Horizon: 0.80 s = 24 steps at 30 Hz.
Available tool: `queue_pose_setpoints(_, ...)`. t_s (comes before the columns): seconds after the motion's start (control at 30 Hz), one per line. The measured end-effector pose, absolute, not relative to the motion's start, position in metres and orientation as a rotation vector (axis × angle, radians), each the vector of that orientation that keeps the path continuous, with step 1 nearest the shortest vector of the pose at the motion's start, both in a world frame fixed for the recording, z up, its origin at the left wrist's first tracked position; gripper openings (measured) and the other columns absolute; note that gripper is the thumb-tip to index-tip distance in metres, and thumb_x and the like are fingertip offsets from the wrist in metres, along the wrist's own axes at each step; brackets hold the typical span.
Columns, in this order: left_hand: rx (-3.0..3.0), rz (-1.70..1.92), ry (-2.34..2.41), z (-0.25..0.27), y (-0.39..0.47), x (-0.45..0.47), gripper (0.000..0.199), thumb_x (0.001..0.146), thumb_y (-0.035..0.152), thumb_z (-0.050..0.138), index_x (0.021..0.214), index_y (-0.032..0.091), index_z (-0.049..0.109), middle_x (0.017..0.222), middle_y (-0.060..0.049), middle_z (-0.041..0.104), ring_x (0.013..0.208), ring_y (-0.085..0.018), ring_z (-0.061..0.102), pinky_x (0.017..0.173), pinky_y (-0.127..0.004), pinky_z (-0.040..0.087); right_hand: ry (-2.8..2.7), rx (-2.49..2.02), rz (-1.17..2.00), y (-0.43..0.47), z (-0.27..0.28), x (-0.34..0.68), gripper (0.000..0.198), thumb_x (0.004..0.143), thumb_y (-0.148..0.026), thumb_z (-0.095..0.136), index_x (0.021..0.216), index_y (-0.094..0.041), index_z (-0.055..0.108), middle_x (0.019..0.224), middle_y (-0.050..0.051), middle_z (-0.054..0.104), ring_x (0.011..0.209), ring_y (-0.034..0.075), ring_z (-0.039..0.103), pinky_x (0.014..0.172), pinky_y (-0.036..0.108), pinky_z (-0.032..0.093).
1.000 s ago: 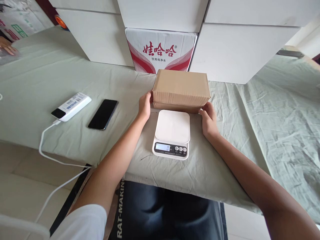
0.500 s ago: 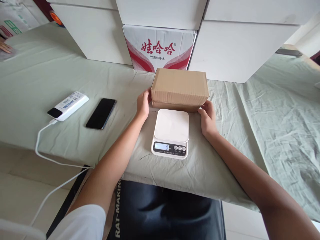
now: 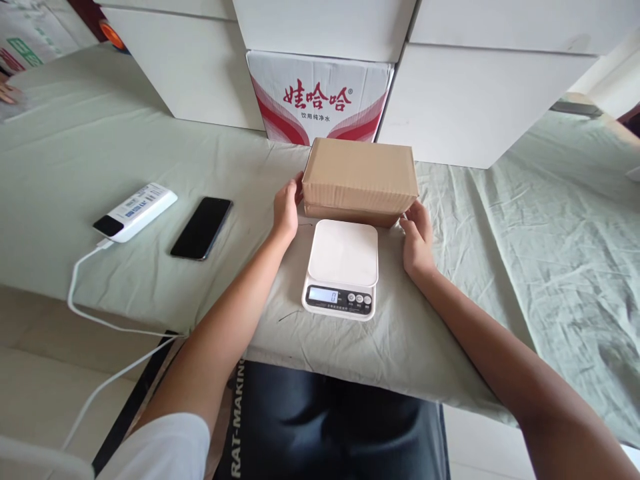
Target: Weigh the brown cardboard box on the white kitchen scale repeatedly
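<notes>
Left hand (image 3: 286, 208): we are losing some fingers (image 3: 299, 189) behind the cardboard box (image 3: 360, 170). Co-worker's hand (image 3: 6, 92): we are seeing it cropped at left.

On the cloth (image 3: 460, 327): scale (image 3: 344, 253), near centre; phone (image 3: 202, 228), left of scale; power bank (image 3: 140, 210), left of phone, cable (image 3: 105, 245) at its near end. Behind the scale: carton (image 3: 359, 170), left hand (image 3: 286, 208) at its left end, right hand (image 3: 418, 240) at its right. Behind the carton: drinking-water box (image 3: 320, 100), between left box (image 3: 185, 67) and right box (image 3: 480, 107)

Left grip (image 3: 287, 208) and right grip (image 3: 417, 239) face inward.
</notes>
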<state>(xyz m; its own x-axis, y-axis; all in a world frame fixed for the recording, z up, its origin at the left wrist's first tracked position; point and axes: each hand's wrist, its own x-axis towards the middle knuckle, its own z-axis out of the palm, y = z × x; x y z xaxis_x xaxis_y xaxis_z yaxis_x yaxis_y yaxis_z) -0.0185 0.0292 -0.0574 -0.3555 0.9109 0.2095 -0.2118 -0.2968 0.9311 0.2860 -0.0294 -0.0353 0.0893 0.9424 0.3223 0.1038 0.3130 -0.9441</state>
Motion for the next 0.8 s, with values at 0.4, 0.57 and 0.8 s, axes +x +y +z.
queue_pose_setpoints(0.4, 1.193, 1.933, 1.142, -0.009, -0.002, -0.013, 0.048, 0.103, 0.062, 0.07, 0.078, 0.022, 0.066, 0.081, -0.002, 0.064, 0.094, -0.021, 0.073, 0.079, -0.028, 0.057, -1.28, -0.947, 0.774, -0.047, -0.004, 0.278, 0.017, 0.097, -0.045, 0.061, 0.106, -0.031, 0.062, 0.113, 0.003, 0.066, 0.122, 0.027, 0.066, 0.11, 0.048, 0.061)
queue_pose_setpoints(0.57, 1.271, 2.186, 0.994, 0.038, -0.038, -0.012, 0.047, 0.104, 0.024, 0.062, 0.063, 0.022, 0.036, 0.066, 0.002, 0.033, 0.064, -0.014, 0.036, 0.063, -0.028, 0.036, -1.12, -0.939, 0.759, -0.09, 0.016, 0.276, 0.012, 0.095, -0.041, 0.061, 0.101, -0.031, 0.058, 0.105, 0.004, 0.062, 0.102, 0.026, 0.065, 0.092, 0.047, 0.065)
queue_pose_setpoints(0.8, 1.315, 1.994, 0.994, 0.021, -0.041, -0.009, 0.052, 0.101, 0.008, 0.055, 0.063, 0.022, 0.021, 0.065, 0.003, 0.017, 0.062, -0.012, 0.014, 0.059, -0.034, 0.017, -1.026, -1.076, 0.82, -0.119, -0.012, 0.274, 0.035, 0.095, -0.065, 0.06, 0.097, -0.031, 0.053, 0.098, 0.002, 0.056, 0.089, 0.023, 0.059, 0.077, 0.039, 0.061)
